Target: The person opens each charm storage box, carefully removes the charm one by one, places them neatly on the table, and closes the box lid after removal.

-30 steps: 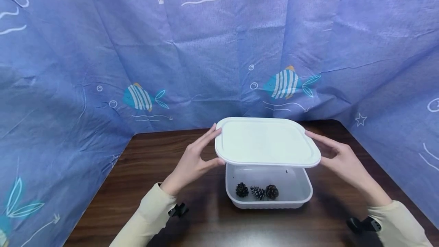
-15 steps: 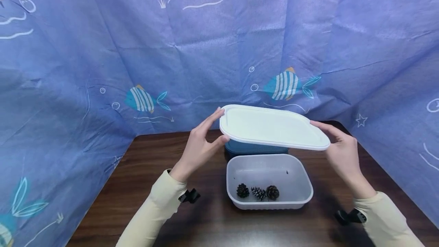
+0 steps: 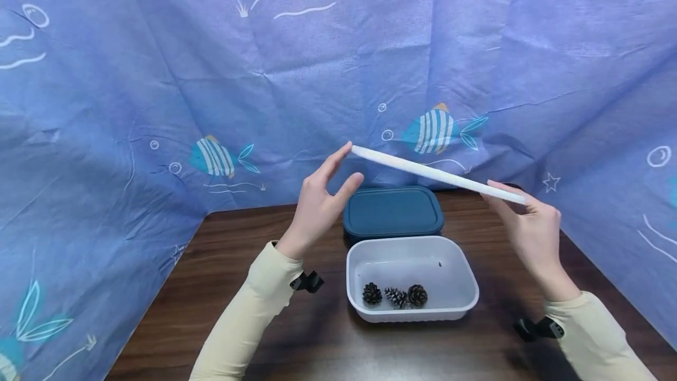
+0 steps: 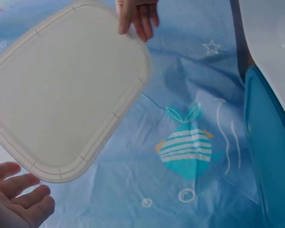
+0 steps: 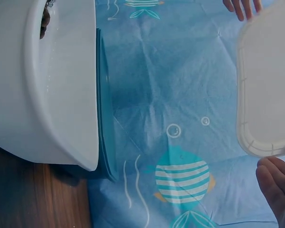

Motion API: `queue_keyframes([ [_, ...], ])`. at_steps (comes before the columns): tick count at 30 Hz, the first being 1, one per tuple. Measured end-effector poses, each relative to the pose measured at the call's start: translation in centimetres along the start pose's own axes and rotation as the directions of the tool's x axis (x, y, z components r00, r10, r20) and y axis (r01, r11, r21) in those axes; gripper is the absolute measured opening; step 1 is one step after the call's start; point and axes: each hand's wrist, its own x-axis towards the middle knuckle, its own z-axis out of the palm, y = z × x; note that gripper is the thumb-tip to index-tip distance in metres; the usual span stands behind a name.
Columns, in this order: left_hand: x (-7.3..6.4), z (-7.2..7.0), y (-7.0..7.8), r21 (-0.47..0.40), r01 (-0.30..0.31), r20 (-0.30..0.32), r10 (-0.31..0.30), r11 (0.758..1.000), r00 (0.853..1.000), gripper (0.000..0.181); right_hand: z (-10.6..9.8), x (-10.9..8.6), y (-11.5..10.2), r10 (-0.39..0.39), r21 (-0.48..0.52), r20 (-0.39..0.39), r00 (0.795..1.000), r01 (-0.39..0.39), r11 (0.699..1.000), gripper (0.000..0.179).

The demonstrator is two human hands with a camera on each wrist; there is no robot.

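Note:
A white plastic lid (image 3: 433, 174) is held up in the air, seen nearly edge-on in the head view and sloping down to the right. My right hand (image 3: 529, 231) pinches its lower right end. At the raised left end, my left hand (image 3: 319, 204) has its fingertips right at the edge, fingers extended and thumb spread away. Both wrist views show the rimmed underside of the lid (image 4: 71, 90). Below it, a white rectangular food container (image 3: 444, 278) stands uncovered on the table. Several pinecones (image 3: 395, 296) lie along its near side.
Directly behind the white container sits a dark blue lidded container (image 3: 394, 211). The brown wooden table (image 3: 222, 293) ends at a blue fish-print cloth (image 3: 307, 93) hanging at the back and sides.
The lid has risen off to above the container and tipped, its left end higher. My left thumb has come away from it. The blue container has come into view.

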Motion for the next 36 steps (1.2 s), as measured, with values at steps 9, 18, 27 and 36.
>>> queue_keyframes([
  [9, 3.4, 1.2, -0.1, -0.116, -0.106, -0.043, 0.101, 0.988, 0.994, 0.05, -0.5, 0.0, 0.0, 0.163, 0.012, 0.122, 0.979, -0.165, 0.986, 0.026],
  [18, 6.0, 2.5, 2.3, -0.36, -0.06, 0.01, 0.068, 0.931, 0.998, 0.052, -0.7, 0.0, 0.5, 0.173, -0.012, 0.197, 0.965, -0.174, 0.985, 0.03],
  [27, 8.2, 4.1, 3.9, -0.362, -0.041, -0.017, 0.037, 0.931, 0.999, 0.048, -0.9, -0.1, 0.9, 0.11, 0.038, 0.217, 0.97, -0.121, 0.992, 0.027],
  [36, 11.6, 7.5, 0.9, -0.492, 0.08, 0.034, -0.072, 0.867, 0.997, 0.05, -1.5, -0.2, 1.9, 0.13, 0.051, 0.252, 0.959, -0.147, 0.988, 0.041],
])
